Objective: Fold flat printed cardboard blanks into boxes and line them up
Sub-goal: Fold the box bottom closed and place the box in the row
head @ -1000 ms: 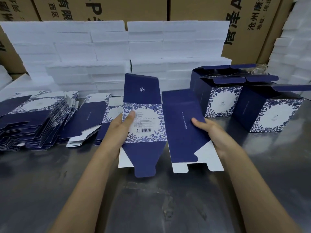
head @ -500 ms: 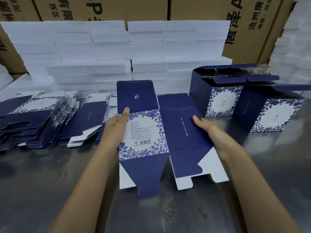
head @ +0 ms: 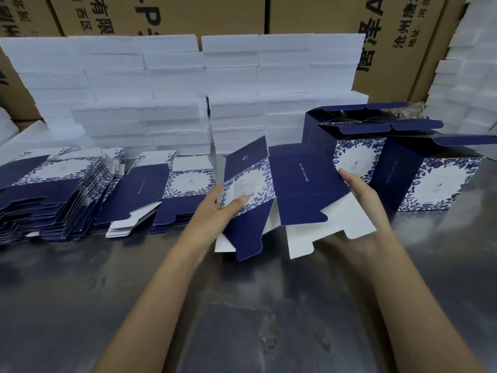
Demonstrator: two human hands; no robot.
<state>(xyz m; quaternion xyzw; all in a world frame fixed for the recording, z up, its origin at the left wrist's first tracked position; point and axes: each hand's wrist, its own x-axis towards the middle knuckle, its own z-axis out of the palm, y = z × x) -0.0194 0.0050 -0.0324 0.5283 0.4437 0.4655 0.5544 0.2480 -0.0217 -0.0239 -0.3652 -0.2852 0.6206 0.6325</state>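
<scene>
Hands first: you have two on one cardboard blank (head: 293,195), held just above the metal table (head: 242,319) at about 12 o'clock from you. Your left hand (head: 215,211) pinches the flowered panel, thumb on its printed face and fingers behind. Your right hand (head: 360,200) holds the right edge of the plain blue panel, with fingers curled round it. The blank is part opened, bent along the fold between those two panels, with its bottom flaps hanging loose toward you. At 10 o'clock lie two piles of flat blanks (head: 53,195), the left one taller and fanned. At 1 to 2 o'clock stand folded boxes (head: 435,181) with top flaps open; you can count three for certain. Behind everything, stacked white foam blocks (head: 166,87), then brown cartons (head: 215,14), too many to count.
</scene>
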